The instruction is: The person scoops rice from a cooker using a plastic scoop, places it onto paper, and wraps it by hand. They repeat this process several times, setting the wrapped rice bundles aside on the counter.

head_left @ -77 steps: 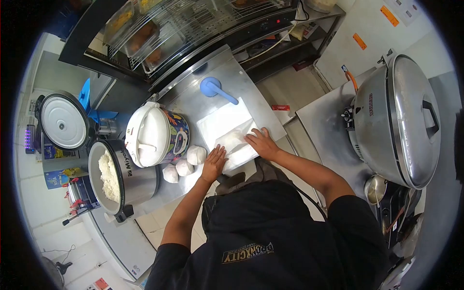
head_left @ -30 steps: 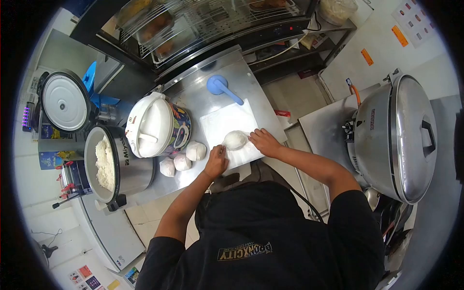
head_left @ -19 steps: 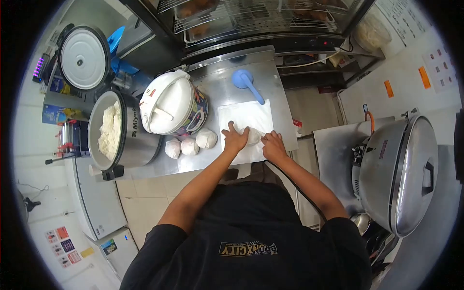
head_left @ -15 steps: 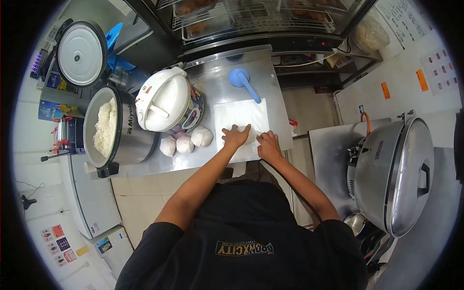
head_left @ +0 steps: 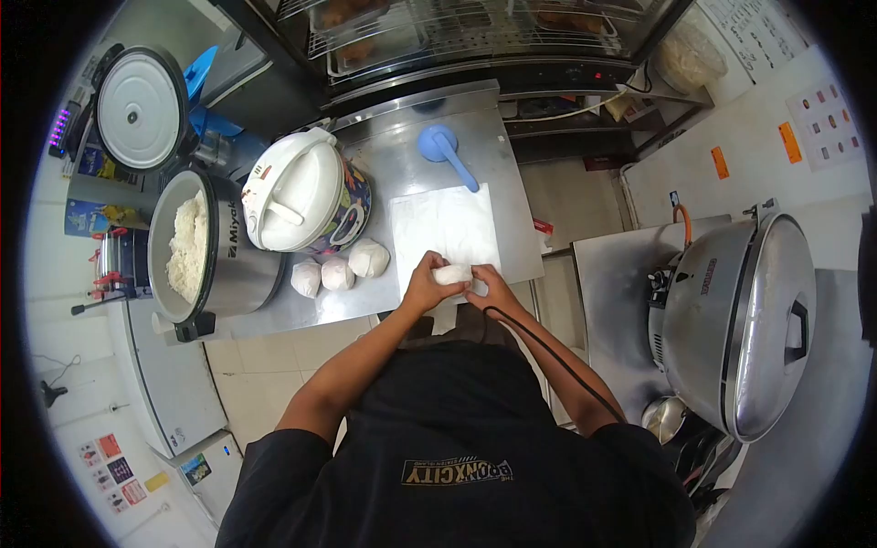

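Observation:
A white paper-wrapped bundle (head_left: 452,274) is held between my two hands at the near edge of the steel table. My left hand (head_left: 426,285) grips its left side, thumb toward me, while my right hand (head_left: 493,290) closes on the right end. What the paper wraps is hidden. Beneath and beyond the hands lie flat white paper sheets (head_left: 448,219). Left of them, three round wrapped bundles (head_left: 338,274) sit in a row on the table. A blue scoop (head_left: 452,157) with a round head rests just past the paper.
A white-lidded patterned container (head_left: 301,196) stands on the left, beside a large cooker pot of white rice (head_left: 187,247). Behind the table (head_left: 388,137) is a display cabinet with wire racks (head_left: 457,41). A big lidded steel cooker (head_left: 731,320) occupies the right counter.
The bundle, pressed under my hands on the paper before, is now gripped between both hands nearer my body. My left hand has turned from spread to curled. The view shifted slightly.

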Available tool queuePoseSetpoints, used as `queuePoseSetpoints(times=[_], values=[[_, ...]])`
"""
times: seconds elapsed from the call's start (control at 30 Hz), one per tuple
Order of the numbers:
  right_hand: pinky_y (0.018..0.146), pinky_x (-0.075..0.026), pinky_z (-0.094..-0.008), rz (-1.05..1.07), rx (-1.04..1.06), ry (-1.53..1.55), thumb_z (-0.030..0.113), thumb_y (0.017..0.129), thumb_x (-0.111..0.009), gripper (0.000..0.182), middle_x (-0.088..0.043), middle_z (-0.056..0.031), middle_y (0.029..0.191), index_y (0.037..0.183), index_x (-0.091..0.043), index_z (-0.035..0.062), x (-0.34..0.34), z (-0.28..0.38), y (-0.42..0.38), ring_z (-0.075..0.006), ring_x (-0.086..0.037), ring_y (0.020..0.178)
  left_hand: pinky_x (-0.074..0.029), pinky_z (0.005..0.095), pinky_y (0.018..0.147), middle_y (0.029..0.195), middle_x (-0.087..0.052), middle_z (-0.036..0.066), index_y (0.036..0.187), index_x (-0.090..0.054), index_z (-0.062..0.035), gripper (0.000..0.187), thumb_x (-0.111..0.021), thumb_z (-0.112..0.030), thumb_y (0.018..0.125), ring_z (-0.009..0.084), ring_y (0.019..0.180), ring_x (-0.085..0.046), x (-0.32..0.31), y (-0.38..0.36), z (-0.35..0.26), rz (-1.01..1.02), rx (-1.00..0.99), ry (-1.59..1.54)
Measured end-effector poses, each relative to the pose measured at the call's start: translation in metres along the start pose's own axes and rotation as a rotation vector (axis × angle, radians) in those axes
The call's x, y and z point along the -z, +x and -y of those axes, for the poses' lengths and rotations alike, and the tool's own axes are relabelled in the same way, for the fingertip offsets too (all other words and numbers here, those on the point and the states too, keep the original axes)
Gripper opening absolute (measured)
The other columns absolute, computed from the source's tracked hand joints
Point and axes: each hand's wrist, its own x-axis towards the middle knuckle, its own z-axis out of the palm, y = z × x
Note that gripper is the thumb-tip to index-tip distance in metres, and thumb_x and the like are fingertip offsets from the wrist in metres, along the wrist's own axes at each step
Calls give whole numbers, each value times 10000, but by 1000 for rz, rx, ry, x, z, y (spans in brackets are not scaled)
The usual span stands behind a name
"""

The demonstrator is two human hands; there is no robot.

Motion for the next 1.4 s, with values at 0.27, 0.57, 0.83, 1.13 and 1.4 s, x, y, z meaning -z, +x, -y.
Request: queuePoseSetpoints(times=[0.27,0.57,0.83,1.13,1.4], values=[[1023,-501,-311,397,-390,773,46,962,-714,527,-695,-98,1290,1453,-543,-41,-1,42,16,-166,-651,1155,-554,342,909,1170,-732,167,1294,-664,36,627,-882,-302,813,206,1043,-696,48,-13,-50,213,415,-182],[920,-487,-347,300,-284,432,334,1022,-668,756,-691,-118,1362,1628,-309,60,-15,65,51,-210,-646,1121,-563,340,852,1130,-726,127,1295,-630,63,486,-740,-255,944,205,966,-710,161,-90,43,-270,399,-455],[806,-483,-276,74,-302,321,232,1018,-662,535,-753,-89,1186,1498,-507,54,37,57,55,-137,-645,996,-560,323,815,1017,-733,140,1180,-631,96,616,-816,-410,882,214,902,-704,305,-150,153,-1285,524,-168],[971,-498,-359,-111,-107,-27,185,995,-689,453,-749,-135,1130,1401,-578,16,51,68,111,-227,-672,998,-494,484,1005,1286,-622,303,1172,-672,78,571,-633,-463,992,491,1186,-593,303,-128,165,-1316,603,708],[1008,-485,-495,-368,68,-715,220,909,-764,661,-674,-242,1271,1484,-487,48,24,34,233,-417,-618,1176,-420,518,1071,1272,-597,292,1339,-555,51,595,-757,-314,916,458,1229,-520,270,-120,157,-1269,191,545]])
